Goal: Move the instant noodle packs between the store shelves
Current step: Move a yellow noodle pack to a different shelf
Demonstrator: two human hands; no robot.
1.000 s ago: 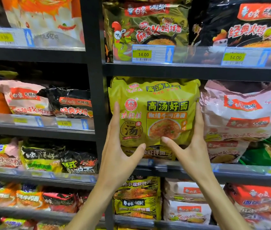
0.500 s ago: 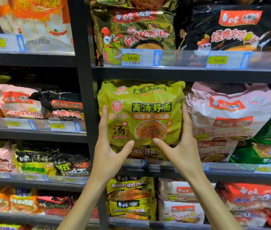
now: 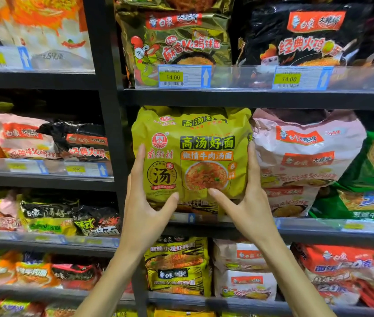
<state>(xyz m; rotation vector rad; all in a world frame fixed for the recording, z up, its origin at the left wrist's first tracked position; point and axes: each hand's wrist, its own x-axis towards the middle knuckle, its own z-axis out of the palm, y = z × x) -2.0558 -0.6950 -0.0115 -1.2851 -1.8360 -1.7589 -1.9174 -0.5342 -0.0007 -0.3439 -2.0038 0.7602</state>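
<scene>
A large yellow instant noodle multipack (image 3: 195, 154) stands upright at the left end of the middle shelf (image 3: 307, 227) in the right bay. My left hand (image 3: 146, 204) holds its left side, fingers up along the edge and thumb pressed on the front near the bottom. On the pack's right side, my right hand (image 3: 247, 204) grips in the same way, thumb on the lower front. Another yellow-black pack (image 3: 195, 205) sits partly hidden under it.
A pink-white multipack (image 3: 305, 156) stands right next to the yellow pack, with green packs (image 3: 371, 179) beyond. A black upright post (image 3: 110, 133) separates the two bays. Shelves above and below are packed with noodle packs behind clear price rails (image 3: 261, 76).
The view has shifted slightly, so the shelves sit a little lower and further left in frame. Both hands keep the same grip on the yellow pack, which stays on the middle shelf.
</scene>
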